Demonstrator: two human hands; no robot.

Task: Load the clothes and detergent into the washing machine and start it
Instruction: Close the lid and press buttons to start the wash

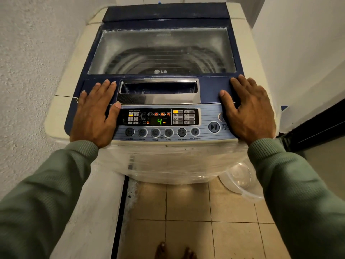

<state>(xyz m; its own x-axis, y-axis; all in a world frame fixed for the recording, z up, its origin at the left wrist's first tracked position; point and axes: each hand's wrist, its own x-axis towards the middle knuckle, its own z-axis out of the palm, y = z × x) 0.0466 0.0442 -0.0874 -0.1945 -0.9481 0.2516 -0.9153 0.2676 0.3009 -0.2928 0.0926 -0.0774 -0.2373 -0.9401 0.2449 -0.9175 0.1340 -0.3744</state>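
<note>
On top of the washing machine [72, 71], at 12 o'clock from the person, both hands lie palm-down, fingers straight and slightly spread, gripping nothing. The left hand [95, 111] rests at 9 o'clock of the control panel [158, 132], the right hand [248, 107] at 3 o'clock. The glass lid [162, 53] is closed.

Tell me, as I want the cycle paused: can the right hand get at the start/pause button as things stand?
Probably yes: the right hand lies flat on the panel right beside the start/pause button, which is uncovered, nothing between them.
</note>
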